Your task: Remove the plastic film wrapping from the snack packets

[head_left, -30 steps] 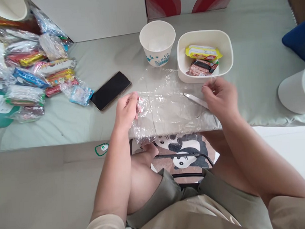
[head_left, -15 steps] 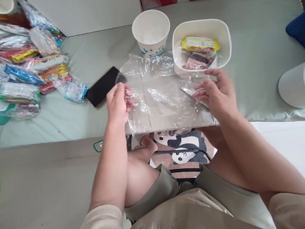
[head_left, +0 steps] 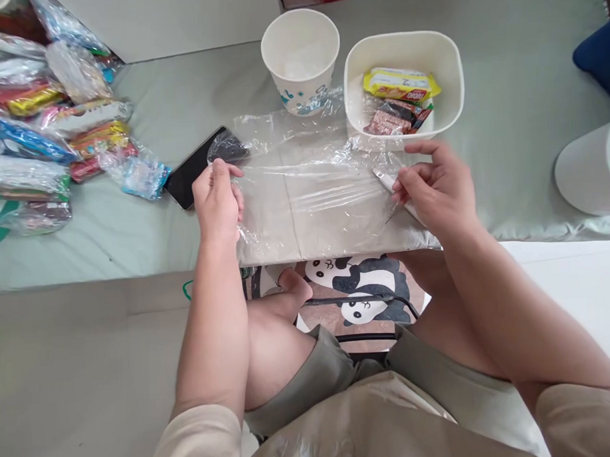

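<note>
A clear plastic bag [head_left: 308, 188] is stretched flat between my two hands, just over the bench. My left hand [head_left: 218, 197] pinches its left side, close to a black phone [head_left: 190, 169] that the film partly covers. My right hand [head_left: 436, 187] pinches the bag's right side between thumb and finger. Under that hand lies a slim white tool [head_left: 387, 181], perhaps a utility knife, partly hidden by the fingers. Beyond the right hand stands a white tub [head_left: 453, 110] holding a yellow snack packet [head_left: 400, 85] and a brown-red packet [head_left: 394, 117].
A paper cup [head_left: 302, 62] stands behind the bag. Several wrapped snacks [head_left: 56, 130] are heaped at the left. A white round container [head_left: 590, 172] and a dark blue object [head_left: 599, 61] sit at the right. The cushioned bench's front edge runs above my knees.
My left hand has moved left, pulling the crumpled bag wider and tauter. My right hand stays nearly in place with its grip on the film. The view has shifted slightly.
</note>
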Available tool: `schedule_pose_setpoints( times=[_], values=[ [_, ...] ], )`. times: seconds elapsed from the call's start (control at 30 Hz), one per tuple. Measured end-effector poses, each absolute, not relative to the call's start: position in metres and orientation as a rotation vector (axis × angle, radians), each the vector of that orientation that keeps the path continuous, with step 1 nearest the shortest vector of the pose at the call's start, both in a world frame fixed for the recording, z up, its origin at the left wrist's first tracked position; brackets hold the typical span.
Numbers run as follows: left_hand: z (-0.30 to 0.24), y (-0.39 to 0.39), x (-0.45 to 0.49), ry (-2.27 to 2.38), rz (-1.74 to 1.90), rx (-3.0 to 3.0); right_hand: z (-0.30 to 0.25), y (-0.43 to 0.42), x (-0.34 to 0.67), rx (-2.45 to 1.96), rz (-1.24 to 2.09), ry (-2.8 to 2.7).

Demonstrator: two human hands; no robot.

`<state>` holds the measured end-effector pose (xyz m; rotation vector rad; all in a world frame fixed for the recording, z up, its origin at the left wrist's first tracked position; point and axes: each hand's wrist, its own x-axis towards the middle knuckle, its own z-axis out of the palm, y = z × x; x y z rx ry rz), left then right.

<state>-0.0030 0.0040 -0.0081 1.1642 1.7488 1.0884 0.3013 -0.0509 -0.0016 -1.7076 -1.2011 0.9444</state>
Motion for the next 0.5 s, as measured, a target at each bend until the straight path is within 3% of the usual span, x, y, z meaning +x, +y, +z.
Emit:
schedule_pose_setpoints(
  times=[0.3, 0.5],
  values=[
    [-0.001, 0.008, 0.006, 1.756, 1.092, 0.897, 0.012, -0.063, 0.295, -1.506, 1.368, -1.107],
    [-0.002, 0.01, 0.002, 1.799, 1.133, 0.884, 0.01, -0.068, 0.295, -1.692, 1.146, -1.228]
  ],
)
